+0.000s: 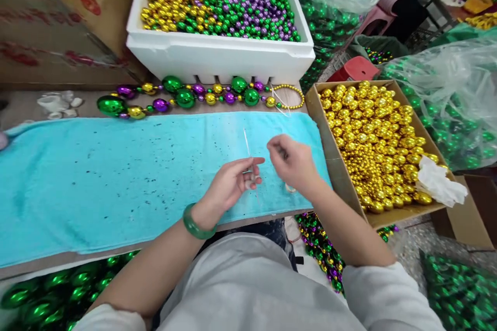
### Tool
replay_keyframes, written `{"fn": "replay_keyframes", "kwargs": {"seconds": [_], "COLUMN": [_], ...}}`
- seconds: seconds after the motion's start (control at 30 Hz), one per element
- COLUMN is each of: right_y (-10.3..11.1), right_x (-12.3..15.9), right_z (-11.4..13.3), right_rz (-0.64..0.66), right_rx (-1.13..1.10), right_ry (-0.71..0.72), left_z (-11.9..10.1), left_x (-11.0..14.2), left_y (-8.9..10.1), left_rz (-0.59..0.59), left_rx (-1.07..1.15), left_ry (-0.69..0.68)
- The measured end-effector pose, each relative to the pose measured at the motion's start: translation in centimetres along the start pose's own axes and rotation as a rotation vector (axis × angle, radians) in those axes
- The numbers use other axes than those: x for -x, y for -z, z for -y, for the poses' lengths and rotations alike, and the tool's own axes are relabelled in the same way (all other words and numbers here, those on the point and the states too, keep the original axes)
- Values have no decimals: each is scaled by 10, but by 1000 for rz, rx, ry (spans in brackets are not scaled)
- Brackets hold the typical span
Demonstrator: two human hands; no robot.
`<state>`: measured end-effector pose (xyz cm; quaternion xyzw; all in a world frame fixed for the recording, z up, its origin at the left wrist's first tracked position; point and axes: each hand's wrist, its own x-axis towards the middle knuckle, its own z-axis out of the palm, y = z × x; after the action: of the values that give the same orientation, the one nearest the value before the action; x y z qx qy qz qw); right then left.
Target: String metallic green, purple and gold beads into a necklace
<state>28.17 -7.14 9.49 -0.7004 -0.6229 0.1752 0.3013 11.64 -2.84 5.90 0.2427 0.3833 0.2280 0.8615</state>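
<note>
My left hand [234, 184], with a green bangle [196, 224] on its wrist, pinches a thin needle or stiff thread [247, 147] that points up over the turquoise towel [116, 176]. My right hand [294, 164] is closed in a pinch just to the right of it; what its fingers hold is too fine to name. A finished string of large green, purple and gold beads [186, 96] lies along the towel's far edge.
A white foam box [217, 54] of mixed beads stands behind the towel. A cardboard box [330, 155] of gold beads sits at the right. Bags of green beads [458, 98] lie right and below. Another person sits at the far right.
</note>
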Motion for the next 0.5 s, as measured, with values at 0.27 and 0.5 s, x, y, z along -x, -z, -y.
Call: {"fn": "replay_keyframes", "kwargs": {"seconds": [0.27,0.5], "right_y": [-45,-71], "right_x": [49,65], "right_z": [-10,-20], "right_rz": [199,329], "right_rx": [43,76], "right_ry": [37,-41], "left_z": [1,6], "left_x": [-10,-8], "left_y": [30,45], "left_rz": [-74,-162], "left_rx": [70,-30], "left_ry": [37,-80]}}
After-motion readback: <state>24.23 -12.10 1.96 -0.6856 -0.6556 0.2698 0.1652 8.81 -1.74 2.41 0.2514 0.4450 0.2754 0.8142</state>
